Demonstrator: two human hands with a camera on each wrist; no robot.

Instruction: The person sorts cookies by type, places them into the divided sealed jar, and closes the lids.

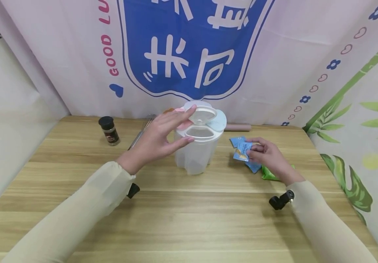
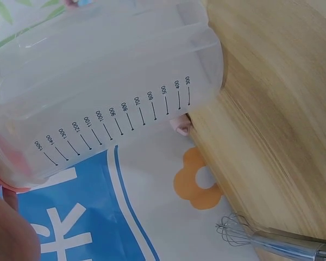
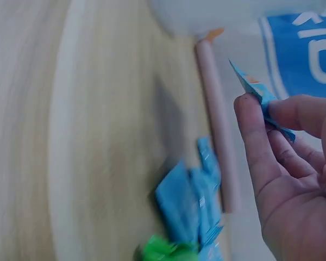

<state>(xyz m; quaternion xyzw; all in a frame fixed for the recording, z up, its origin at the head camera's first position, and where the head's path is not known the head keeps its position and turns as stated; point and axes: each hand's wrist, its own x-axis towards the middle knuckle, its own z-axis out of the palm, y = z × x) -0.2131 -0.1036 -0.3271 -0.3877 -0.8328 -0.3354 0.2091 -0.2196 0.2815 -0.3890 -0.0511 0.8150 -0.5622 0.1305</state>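
Note:
A translucent compartmented storage container (image 1: 193,157) stands upright at the middle back of the table. Pink, pale blue and white lids top it, and the front white flap (image 1: 205,116) is raised over an opening. My left hand (image 1: 154,135) rests against the left of its top, fingers extended towards the flap and thumb near the opening's rim. A small blue packet (image 1: 242,151) is pinched between the thumb and fingers of my right hand (image 1: 269,157), to the right of the container. Beneath that hand lie several more blue packets (image 3: 179,201) and a green packet (image 3: 168,251).
A black-capped spice jar (image 1: 110,132) stands at the left back. Between it and the container lies a metal whisk (image 2: 282,244). Behind the packets, a pink rolling pin (image 3: 217,125) lies along the printed curtain (image 1: 294,65) at the table's back edge.

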